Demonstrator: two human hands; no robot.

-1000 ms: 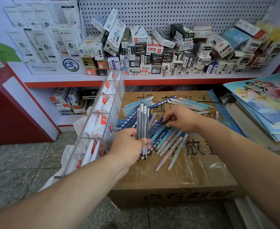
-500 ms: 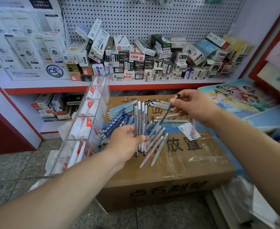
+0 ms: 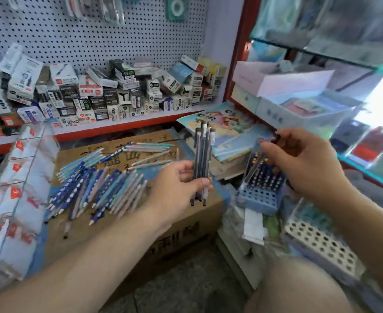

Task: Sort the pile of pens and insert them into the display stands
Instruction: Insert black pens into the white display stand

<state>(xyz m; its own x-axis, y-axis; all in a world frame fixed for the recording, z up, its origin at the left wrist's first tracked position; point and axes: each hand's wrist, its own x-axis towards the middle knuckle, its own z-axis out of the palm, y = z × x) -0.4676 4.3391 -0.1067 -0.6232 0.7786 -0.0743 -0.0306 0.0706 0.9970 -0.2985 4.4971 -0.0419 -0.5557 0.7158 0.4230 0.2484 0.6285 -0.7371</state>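
A stationery shop: a white pegboard point(image 3: 95, 41) with hanging packets backs a red-edged shelf point(image 3: 127, 124) crammed with small printed boxes point(image 3: 109, 93); loose pens point(image 3: 100, 188) lie heaped on a taped carton point(image 3: 177, 233). A blue stand point(image 3: 256, 197) of holes, part-filled with pens, sits to the right; picture books point(image 3: 226, 118) are stacked behind it; a glass case point(image 3: 366, 154) at far right holds more packaged goods.

A white pegboard point(image 3: 95, 30) fills the upper left of the frame. Below it, small stationery boxes point(image 3: 109, 93) crowd a red-edged shelf point(image 3: 118, 126). A cardboard carton point(image 3: 181, 231) stands at lower centre on grey floor point(image 3: 186, 288). Cartoon-printed sheets point(image 3: 226, 118) lie right of centre, beside a blurred glass cabinet point(image 3: 366, 154).
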